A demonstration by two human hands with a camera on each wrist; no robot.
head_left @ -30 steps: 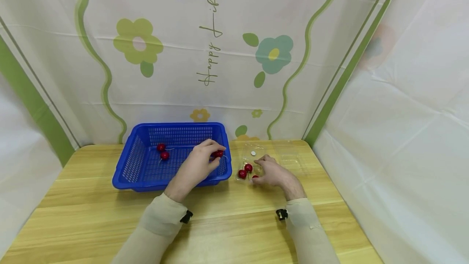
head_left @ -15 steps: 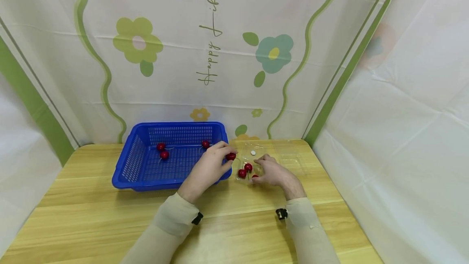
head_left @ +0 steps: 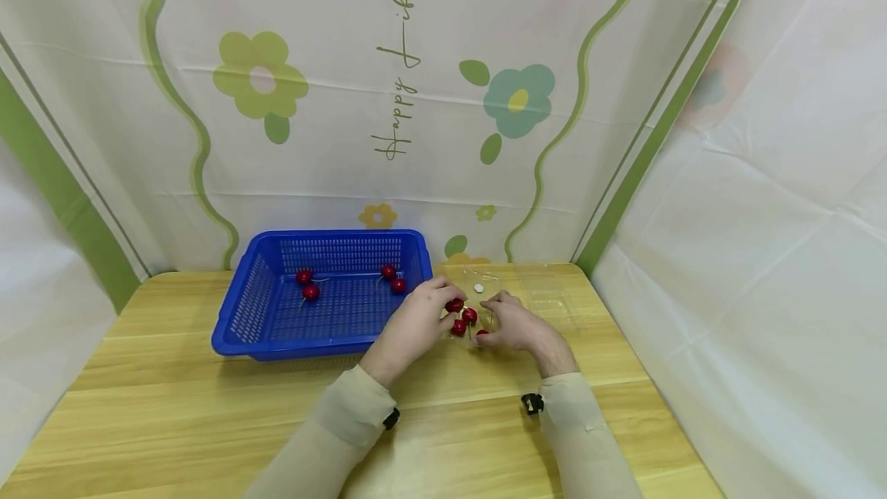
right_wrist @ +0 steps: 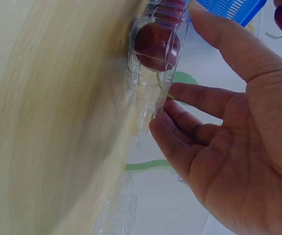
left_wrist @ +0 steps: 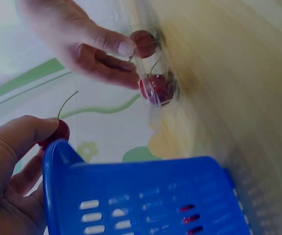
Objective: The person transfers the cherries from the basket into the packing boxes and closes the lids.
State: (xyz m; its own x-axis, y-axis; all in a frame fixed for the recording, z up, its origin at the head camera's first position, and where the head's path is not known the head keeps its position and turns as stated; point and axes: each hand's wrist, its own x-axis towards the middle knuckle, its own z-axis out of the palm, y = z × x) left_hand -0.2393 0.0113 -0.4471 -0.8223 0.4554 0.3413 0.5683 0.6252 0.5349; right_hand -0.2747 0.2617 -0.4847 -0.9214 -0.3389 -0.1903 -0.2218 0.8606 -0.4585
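Presently left hand (head_left: pixel 416 319) pinches glossy red round cherry (left_wrist: pixel 60 133) between blue perforated plastic basket (head_left: pixel 339 255) and thin clear plastic box (right_wrist: pixel 146 92); right hand (head_left: pixel 514 326) grips box. Cherry looks light, firm, slippery: hold round sides, sparing thin green stem (left_wrist: pixel 65 104).

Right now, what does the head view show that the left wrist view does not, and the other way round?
Only the head view: the "Happy Life" lettering and four cherries seen whole on the floor of the blue basket.

Only the left wrist view: patches of red showing through slots in the basket's wall, seen close up.

Both: the left hand pinching a cherry, the right hand at the clear plastic container with cherries in it, and the patterned curtain.
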